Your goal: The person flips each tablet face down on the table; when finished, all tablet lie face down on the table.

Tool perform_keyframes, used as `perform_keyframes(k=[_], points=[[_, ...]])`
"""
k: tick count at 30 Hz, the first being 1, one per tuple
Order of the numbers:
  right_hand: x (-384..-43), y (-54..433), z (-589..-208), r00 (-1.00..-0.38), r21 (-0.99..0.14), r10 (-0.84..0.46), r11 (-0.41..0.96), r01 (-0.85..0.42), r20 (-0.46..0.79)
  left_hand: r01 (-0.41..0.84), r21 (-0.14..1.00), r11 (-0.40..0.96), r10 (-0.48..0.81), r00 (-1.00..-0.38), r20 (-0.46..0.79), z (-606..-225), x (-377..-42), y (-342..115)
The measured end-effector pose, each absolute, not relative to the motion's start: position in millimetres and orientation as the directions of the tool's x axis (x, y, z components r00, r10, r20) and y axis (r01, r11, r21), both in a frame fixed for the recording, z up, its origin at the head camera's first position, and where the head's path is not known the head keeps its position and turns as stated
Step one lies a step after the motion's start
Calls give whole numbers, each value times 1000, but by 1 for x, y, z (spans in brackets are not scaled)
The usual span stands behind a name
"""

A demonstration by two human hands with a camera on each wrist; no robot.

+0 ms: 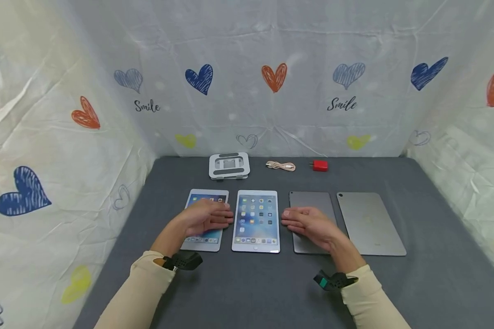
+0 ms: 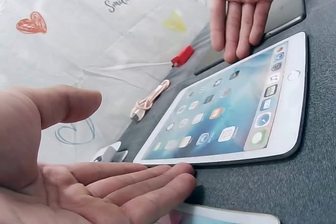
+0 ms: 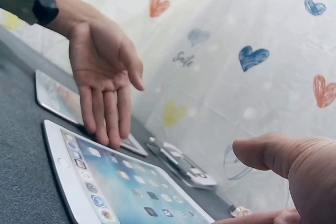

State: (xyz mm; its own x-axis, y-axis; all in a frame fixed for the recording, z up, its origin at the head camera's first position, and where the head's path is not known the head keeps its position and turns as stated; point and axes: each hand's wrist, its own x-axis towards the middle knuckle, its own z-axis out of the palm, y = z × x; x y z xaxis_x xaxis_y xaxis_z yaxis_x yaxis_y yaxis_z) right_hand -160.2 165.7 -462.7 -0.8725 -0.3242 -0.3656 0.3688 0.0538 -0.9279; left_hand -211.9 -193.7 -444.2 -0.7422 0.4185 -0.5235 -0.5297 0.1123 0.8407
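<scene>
A white tablet (image 1: 256, 224) with a lit screen of app icons lies face up in the middle of the table. My left hand (image 1: 207, 215), fingers straight, is at its left edge, above a second white tablet (image 1: 209, 241) that it partly covers. On the other side my right hand (image 1: 308, 224) extends its fingers toward the middle tablet's right edge, over a dark grey tablet (image 1: 313, 199) lying face down. Both palms face inward with nothing held; the left wrist view shows the left fingertips (image 2: 184, 174) close beside the middle tablet. Whether they touch it I cannot tell.
A silver tablet (image 1: 370, 224) lies back up at the far right. Along the back of the grey table (image 1: 255, 292) are a folded white-and-grey stand (image 1: 229, 165), a coiled cable (image 1: 281, 166) and a red charger plug (image 1: 319, 165). Heart-printed sheeting (image 1: 238, 105) borders the back and sides.
</scene>
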Motion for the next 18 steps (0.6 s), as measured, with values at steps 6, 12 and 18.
perform_keyframes(k=[6,12,18], points=[[-161,161,-462,-859,-923,-347,58,380,-376,-499,853,155,433,-742,-512,-446,-210,-188],[-162,159,-462,-850,-917,-368,16,399,-376,-487,856,175,415,-752,-512,-444,-210,-182],[-162,158,-461,-855,-906,-353,-44,421,-380,-489,855,174,394,-761,-516,-443,-210,-179]])
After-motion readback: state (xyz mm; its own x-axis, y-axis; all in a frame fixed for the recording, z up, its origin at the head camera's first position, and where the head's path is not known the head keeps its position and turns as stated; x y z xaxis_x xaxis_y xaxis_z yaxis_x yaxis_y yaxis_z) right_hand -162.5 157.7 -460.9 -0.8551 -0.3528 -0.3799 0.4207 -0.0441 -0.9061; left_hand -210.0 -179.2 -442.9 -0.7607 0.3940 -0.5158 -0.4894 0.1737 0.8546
